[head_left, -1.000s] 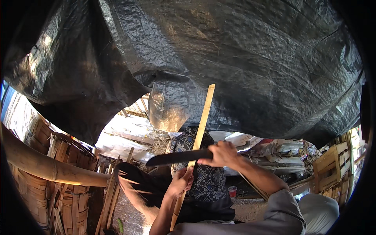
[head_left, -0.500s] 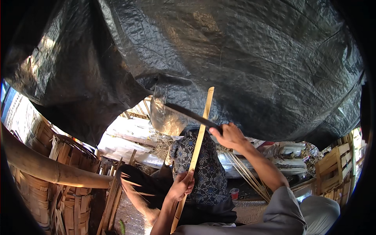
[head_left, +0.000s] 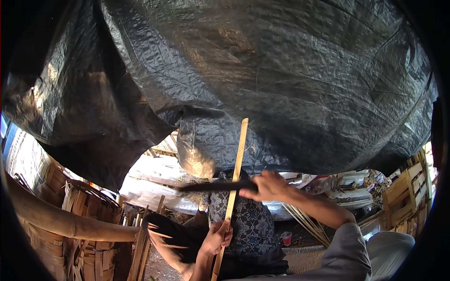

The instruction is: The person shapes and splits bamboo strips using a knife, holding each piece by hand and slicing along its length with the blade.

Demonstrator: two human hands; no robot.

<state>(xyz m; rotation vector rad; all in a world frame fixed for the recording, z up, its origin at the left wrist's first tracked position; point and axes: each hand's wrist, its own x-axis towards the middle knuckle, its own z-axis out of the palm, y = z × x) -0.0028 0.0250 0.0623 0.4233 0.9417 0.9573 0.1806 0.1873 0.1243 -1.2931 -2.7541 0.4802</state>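
My left hand (head_left: 217,237) is closed around the lower part of a long pale bamboo strip (head_left: 238,159), which stands up at a slant in front of a dark patterned cloth (head_left: 253,225) over my lap. My right hand (head_left: 269,186) grips a dark-bladed knife (head_left: 211,187) by its handle end. The blade points left and crosses the strip a little above my left hand, blurred along its length. Whether the edge touches the strip I cannot tell.
A black tarpaulin (head_left: 290,84) hangs across the far side. On the left are a thick bamboo pole (head_left: 93,229) and woven bamboo baskets (head_left: 91,257). Thin sticks (head_left: 307,222) and a small red cup (head_left: 286,238) lie to the right, near a slatted crate (head_left: 401,196).
The knife has come down along the strip toward my left hand, and its blade has turned from slanted to nearly level. My left hand still holds the strip.
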